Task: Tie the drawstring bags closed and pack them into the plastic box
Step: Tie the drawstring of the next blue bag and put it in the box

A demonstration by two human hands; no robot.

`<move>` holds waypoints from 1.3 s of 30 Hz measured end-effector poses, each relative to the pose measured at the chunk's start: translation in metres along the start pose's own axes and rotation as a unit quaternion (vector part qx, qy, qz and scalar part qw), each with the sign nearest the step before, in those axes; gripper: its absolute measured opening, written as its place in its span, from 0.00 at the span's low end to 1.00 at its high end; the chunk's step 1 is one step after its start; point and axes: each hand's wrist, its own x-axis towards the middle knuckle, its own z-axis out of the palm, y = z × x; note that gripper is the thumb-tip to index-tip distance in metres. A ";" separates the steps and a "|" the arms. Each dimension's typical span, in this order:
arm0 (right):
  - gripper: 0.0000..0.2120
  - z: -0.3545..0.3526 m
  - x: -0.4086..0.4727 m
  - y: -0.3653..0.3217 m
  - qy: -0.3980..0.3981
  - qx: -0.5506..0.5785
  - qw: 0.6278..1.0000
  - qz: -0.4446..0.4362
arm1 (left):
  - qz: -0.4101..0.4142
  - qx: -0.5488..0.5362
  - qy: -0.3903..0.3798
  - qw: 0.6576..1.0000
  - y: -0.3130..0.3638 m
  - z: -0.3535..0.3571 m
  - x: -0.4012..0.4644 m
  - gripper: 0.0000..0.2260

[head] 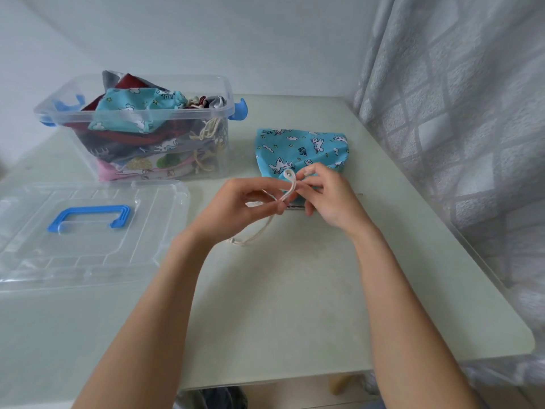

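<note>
Cord [290, 184] is the centre of things — a cream drawstring looped upward between both hands, its loop standing just above the point where the fingertips meet. The left hand [250, 203] pinches the lower run of the cord between thumb and forefinger, its other fingers curled loosely; the right hand [327, 193] pinches the cord from the other side, so each grip is narrow and holding the drawstring. Directly behind that shared grip, touching the right hand's fingers, lies the blue drawstring bag [300, 150] with a white animal and cloud print, flat on the pale green tabletop [295, 305], its gathered mouth toward the hands. Below the grip, a loose tail of the cord trails down onto the tabletop and ends in a small knot [234, 241]. Off to the left of the grip and farther back stands the clear plastic box [141, 131] with blue latches, heaped with other cloth bags — a second blue printed bag [132, 112] lies on top. Left of the grip and nearer the person, the box's clear lid [88, 231] rests flat with its blue handle up. To the right of the grip, well apart, hangs a grey patterned curtain [457, 98].
</note>
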 end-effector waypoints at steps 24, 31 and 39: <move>0.09 0.007 -0.004 -0.010 0.018 0.034 0.999 -0.033 | -0.010 0.108 0.180 0.978 0.002 0.007 0.009 0.07; 0.11 0.004 -0.004 -0.014 0.016 0.065 0.998 -0.018 | -0.016 0.028 0.177 0.984 0.001 0.008 0.010 0.05; 0.04 0.000 -0.001 -0.010 0.043 0.160 0.986 -0.019 | -0.042 -0.136 0.152 0.978 -0.001 0.004 0.016 0.16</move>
